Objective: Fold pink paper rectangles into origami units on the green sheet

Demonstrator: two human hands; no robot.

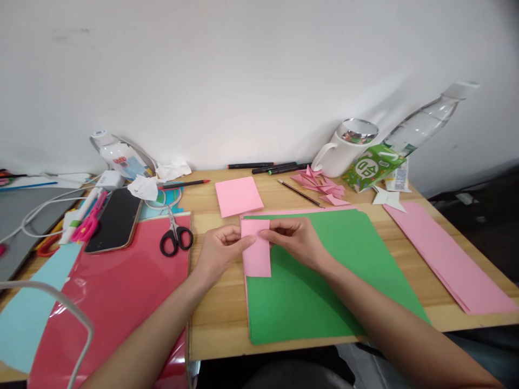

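Between my two hands is a narrow pink paper rectangle (257,256), held upright over the left edge of a green paper sheet (324,302). My left hand (221,246) pinches its left side, thumb on the front. My right hand (295,240) grips the right edge the same way, its other fingers curled behind. Just beyond the hands lies a stack of square pink paper (239,195). Pink paper shows under the green sheet's edges. Left of my left hand, black-handled scissors (175,235) rest on a red plastic folder (121,292).
Folded pink paper pieces (318,183), a pencil (300,193) and pens (279,168) lie at the back, near a white mug (344,148), a green packet (373,167) and a tilted bottle (430,121). Pink strips (450,259) lie right; a phone (115,220) and a white cable (77,308) left.
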